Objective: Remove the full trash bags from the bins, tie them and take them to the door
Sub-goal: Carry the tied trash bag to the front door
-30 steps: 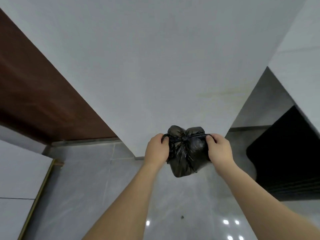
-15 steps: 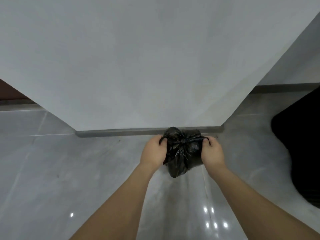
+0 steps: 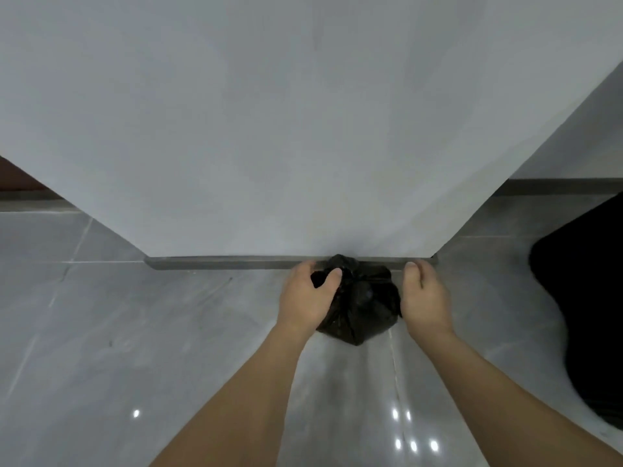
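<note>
The tied black trash bag sat between the two hands, a little to the 5 o'clock side of the view's centre, its far end against the dark baseboard at the foot of the white wall. Its gathered knot pointed up and toward 12 o'clock, and its long axis ran roughly from 12 to 6 o'clock, the rounded bottom nearest the person. It appeared to rest on the glossy grey floor, though the contact was hard to see. The left hand gripped the bag's 9 o'clock side, thumb curled over the plastic beside the knot. The right hand lay just beside the 3 o'clock side, its fingers loosely curled and holding nothing visible. A black mat lay at 3 o'clock, apart from the bag.
</note>
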`<action>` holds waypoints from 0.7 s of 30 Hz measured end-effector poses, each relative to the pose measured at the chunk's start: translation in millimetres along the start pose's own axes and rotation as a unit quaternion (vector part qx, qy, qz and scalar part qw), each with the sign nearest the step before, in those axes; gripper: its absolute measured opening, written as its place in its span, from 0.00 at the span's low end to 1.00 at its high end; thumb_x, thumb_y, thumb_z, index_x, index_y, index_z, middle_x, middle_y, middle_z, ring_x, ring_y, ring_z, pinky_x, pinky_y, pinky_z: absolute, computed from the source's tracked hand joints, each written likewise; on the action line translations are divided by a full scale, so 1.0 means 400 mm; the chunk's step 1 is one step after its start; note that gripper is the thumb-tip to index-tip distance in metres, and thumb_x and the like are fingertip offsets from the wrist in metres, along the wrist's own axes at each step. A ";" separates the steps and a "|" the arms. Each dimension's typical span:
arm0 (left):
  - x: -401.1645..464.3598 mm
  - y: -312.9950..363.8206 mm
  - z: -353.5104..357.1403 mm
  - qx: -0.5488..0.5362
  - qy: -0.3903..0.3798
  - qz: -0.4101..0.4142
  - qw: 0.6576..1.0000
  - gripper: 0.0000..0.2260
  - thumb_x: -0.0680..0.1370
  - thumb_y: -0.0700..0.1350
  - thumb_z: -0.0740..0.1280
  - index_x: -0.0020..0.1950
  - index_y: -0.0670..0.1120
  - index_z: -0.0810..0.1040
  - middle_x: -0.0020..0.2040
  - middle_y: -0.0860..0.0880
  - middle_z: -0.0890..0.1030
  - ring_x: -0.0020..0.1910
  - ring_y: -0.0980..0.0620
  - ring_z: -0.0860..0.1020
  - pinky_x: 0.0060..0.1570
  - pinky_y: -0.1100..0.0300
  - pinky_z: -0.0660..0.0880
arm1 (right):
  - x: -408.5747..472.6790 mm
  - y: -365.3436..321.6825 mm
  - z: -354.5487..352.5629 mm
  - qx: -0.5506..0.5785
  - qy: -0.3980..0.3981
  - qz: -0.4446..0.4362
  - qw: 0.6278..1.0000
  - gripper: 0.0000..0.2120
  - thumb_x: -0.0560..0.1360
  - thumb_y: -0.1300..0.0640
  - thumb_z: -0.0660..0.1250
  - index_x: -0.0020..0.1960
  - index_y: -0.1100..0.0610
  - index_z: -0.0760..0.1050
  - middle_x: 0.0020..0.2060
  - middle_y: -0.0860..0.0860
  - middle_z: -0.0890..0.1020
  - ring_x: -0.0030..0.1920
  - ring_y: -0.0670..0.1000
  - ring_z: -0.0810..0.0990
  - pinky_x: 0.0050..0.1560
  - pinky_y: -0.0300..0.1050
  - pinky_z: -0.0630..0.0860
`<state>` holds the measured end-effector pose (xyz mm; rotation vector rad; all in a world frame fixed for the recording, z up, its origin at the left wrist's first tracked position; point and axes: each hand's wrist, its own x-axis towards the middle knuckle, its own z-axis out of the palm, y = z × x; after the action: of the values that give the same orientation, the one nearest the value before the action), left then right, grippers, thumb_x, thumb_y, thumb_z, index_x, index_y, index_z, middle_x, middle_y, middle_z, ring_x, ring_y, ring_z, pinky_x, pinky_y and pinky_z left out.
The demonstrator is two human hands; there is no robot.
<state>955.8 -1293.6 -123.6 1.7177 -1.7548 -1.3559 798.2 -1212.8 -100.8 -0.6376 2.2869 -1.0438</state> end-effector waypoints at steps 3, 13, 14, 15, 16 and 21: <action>-0.093 0.136 -0.118 0.015 0.006 0.027 0.999 0.23 0.76 0.60 0.63 0.68 0.51 0.71 0.67 0.53 0.72 0.62 0.58 0.70 0.60 0.64 0.65 | -0.089 -0.162 -0.080 -0.024 -0.085 -0.029 0.996 0.20 0.80 0.52 0.56 0.69 0.57 0.70 0.67 0.54 0.74 0.66 0.52 0.71 0.63 0.40 0.63; -0.470 0.818 -0.624 0.211 0.070 0.172 0.960 0.22 0.82 0.51 0.58 0.73 0.42 0.66 0.74 0.44 0.67 0.74 0.46 0.61 0.73 0.52 0.57 | -0.400 -0.870 -0.526 -0.187 -0.174 -0.204 0.945 0.24 0.82 0.53 0.53 0.75 0.61 0.59 0.75 0.56 0.62 0.75 0.52 0.58 0.74 0.44 0.53; -0.519 0.904 -0.685 0.228 0.079 0.189 0.952 0.22 0.82 0.51 0.58 0.73 0.42 0.66 0.74 0.44 0.67 0.74 0.46 0.60 0.73 0.51 0.56 | -0.434 -0.952 -0.589 -0.204 -0.173 -0.221 0.938 0.24 0.82 0.53 0.52 0.75 0.62 0.58 0.75 0.57 0.61 0.76 0.53 0.56 0.74 0.44 0.51; -0.570 0.993 -0.747 0.234 0.090 0.201 0.947 0.22 0.82 0.51 0.58 0.73 0.41 0.66 0.74 0.44 0.67 0.74 0.46 0.60 0.73 0.51 0.55 | -0.469 -1.034 -0.656 -0.224 -0.176 -0.237 0.929 0.25 0.82 0.53 0.52 0.76 0.63 0.56 0.76 0.57 0.59 0.76 0.53 0.55 0.75 0.44 0.49; -0.623 1.085 -0.811 0.231 0.104 0.208 0.945 0.22 0.82 0.51 0.58 0.73 0.41 0.66 0.73 0.44 0.67 0.74 0.46 0.60 0.74 0.52 0.55 | -0.507 -1.117 -0.726 -0.248 -0.181 -0.254 0.917 0.26 0.82 0.52 0.51 0.76 0.63 0.54 0.77 0.58 0.57 0.77 0.54 0.52 0.75 0.45 0.48; -0.899 1.503 -1.126 0.214 0.198 0.254 0.922 0.22 0.82 0.51 0.58 0.73 0.41 0.66 0.73 0.43 0.68 0.74 0.45 0.62 0.73 0.52 0.56 | -0.709 -1.503 -1.070 -0.298 -0.127 -0.364 0.874 0.28 0.82 0.50 0.49 0.77 0.63 0.50 0.77 0.59 0.53 0.77 0.55 0.50 0.76 0.49 0.46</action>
<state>1033.6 -1252.1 704.5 1.4303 -2.1324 -0.3915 848.6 -1166.0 686.8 -1.8717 2.1369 -0.4478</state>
